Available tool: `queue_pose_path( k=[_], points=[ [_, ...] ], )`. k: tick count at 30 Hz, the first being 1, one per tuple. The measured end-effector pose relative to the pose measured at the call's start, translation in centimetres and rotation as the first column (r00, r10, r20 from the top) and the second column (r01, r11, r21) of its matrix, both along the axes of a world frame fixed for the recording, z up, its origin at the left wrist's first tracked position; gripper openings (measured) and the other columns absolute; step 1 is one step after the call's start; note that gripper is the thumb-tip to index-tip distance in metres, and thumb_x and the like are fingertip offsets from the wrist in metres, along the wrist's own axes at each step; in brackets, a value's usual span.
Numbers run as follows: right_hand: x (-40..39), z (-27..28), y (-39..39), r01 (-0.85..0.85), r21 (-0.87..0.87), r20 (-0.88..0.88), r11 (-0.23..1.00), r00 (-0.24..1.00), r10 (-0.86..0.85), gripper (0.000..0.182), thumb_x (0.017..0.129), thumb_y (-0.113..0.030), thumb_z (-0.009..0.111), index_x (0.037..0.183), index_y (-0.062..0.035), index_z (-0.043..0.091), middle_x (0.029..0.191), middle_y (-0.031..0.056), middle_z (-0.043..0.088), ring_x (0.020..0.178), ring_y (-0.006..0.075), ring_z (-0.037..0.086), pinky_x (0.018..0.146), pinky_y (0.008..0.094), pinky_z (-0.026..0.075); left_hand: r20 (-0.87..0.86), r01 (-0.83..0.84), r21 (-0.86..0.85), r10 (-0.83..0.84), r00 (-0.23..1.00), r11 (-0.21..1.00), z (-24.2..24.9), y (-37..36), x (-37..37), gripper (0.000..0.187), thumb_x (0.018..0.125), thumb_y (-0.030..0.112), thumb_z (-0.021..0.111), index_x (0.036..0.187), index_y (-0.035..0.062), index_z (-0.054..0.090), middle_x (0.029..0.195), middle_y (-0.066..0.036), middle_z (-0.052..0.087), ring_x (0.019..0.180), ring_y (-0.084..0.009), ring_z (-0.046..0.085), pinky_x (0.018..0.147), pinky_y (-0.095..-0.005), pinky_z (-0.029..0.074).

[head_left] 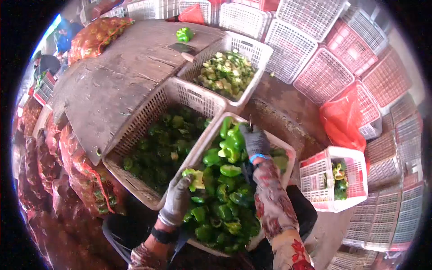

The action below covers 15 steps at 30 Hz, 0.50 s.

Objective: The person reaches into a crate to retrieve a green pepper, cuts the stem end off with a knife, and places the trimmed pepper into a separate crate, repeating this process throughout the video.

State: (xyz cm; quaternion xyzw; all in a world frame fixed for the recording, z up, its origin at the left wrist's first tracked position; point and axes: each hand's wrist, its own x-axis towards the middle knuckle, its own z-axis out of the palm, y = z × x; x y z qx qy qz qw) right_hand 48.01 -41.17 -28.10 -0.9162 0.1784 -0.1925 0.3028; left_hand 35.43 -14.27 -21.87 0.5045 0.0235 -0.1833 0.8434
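Observation:
My left hand [177,195], in a pale work glove, is closed on a piece of green bell pepper [195,179] whose light inside shows. My right hand [257,143], in a dark grey glove, reaches over the front crate [208,147], beside a large green pepper [233,143]. A thin dark tip, seemingly that of a small knife [250,119], sticks up past its curled fingers; the rest is hidden. Beneath both hands, the crate is full of green peppers [227,183], some whole and some cut.
Left stands a crate [168,90] of darker green peppers; behind it, a crate [265,49] holds pale pepper scraps. One pepper [184,34] lies on the wooden board [121,67]. Mesh sacks [85,175] lie left. A small crate [315,182] and stacked crates [324,72] stand right.

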Motion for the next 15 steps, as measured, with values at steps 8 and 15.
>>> queue_pose_path(
  k=[8,15],
  points=[
    [1.7,0.9,1.5,-0.239,-0.372,-0.115,0.897,0.971,0.211,0.049,0.077,-0.050,0.066,0.105,-0.0098,0.063,0.101,0.0195,0.060,0.088,0.0372,0.061,0.073,0.0493,0.049,-0.095,0.154,0.049,-0.149,0.984,0.987,-1.5,2.7,7.6,0.032,0.093,0.029,0.055,0.113,0.0050,0.056,0.094,-0.003,0.060,0.086,-0.0145,0.061,0.068,-0.0296,0.054],
    [2.6,-1.9,1.9,-0.255,-0.342,-0.060,0.904,0.966,0.250,0.046,0.078,-0.046,0.066,0.110,-0.0126,0.062,0.101,0.0181,0.060,0.090,0.0369,0.060,0.074,0.0484,0.049,0.128,0.084,0.013,-0.085,0.988,0.996,-1.9,-5.0,26.8,0.022,0.092,0.026,0.053,0.100,0.0063,0.059,0.083,-0.005,0.060,0.077,-0.0174,0.059,0.069,-0.0319,0.049]
  ],
)
